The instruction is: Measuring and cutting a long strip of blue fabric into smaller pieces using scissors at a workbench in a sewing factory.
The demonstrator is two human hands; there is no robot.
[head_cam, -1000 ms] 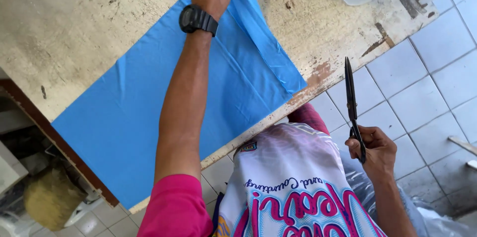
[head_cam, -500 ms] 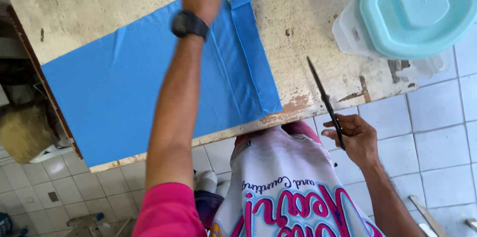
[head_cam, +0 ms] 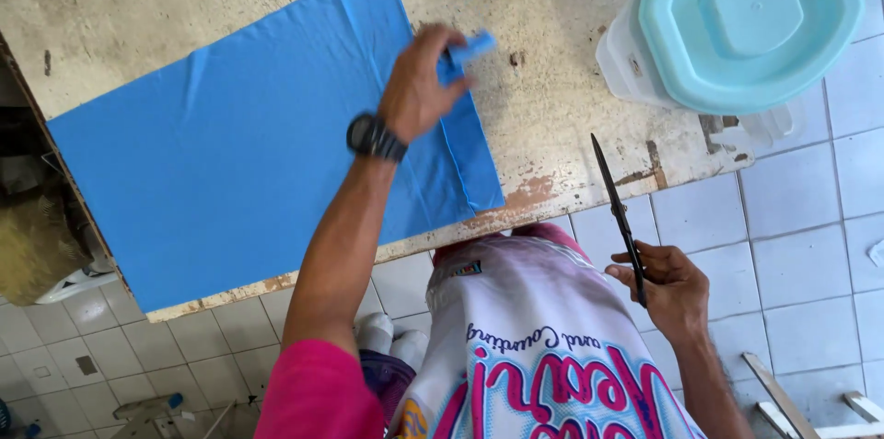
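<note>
Scissors held closed in right hand, off the desk edge. Left hand pinches a blurred blue fabric strip above blue cloth. Risk: lifting may drag the cloth askew.

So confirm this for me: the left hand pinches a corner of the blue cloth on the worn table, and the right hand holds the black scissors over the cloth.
Not quite. The head view shows the right hand holding the black scissors off the table edge, above the white tiled floor, not over the cloth. The rest stands: the left hand pinches a corner of the blue cloth on the worn table.
</note>
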